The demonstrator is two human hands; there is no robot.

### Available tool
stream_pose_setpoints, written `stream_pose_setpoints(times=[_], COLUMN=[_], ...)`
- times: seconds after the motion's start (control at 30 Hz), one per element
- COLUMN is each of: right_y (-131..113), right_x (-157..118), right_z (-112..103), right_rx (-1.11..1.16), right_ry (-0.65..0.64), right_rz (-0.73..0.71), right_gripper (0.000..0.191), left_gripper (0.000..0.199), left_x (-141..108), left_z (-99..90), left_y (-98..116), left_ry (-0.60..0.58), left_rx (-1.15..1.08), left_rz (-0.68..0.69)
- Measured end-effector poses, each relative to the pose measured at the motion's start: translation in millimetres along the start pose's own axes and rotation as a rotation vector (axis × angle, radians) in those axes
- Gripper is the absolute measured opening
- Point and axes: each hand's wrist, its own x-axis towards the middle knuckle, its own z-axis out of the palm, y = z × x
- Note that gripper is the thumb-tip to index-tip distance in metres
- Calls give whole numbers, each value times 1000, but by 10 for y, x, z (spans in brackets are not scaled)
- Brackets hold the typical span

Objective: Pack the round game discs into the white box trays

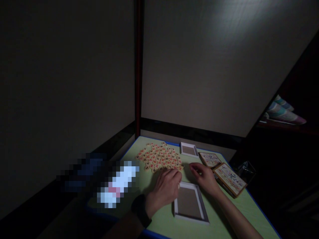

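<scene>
Two hands near round pieces; shallow tray

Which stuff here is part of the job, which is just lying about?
Likely part of the job:
- round pieces, beside the left hand
- near tray, between the left hand and right hand

Likely just lying about:
- far tray, though similar
- two printed boxes, possibly related
- striped bundles off the table

Pixelated patch at left: can't tell.

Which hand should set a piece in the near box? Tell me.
Probably the left hand: it's at the far-left corner of the near box, apparently holding a piece; the right hand looks empty.
</scene>
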Motion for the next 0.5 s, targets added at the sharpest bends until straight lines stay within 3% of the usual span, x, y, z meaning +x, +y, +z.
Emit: stream_pose_setpoints(times=[0.23, 0.5], right_y=[49, -16], right_x=[-23, -32], right_z=[8, -40], right_rx=[-43, -64], right_ry=[-4, -38], right_rz=[-66, 55], right_gripper=[34, 24], left_gripper=[25, 24], left_x=[3, -45], left_z=[62, 176], left_y=[-22, -50], left_ry=[2, -26], left_rx=[-10, -30], left_rz=[36, 56])
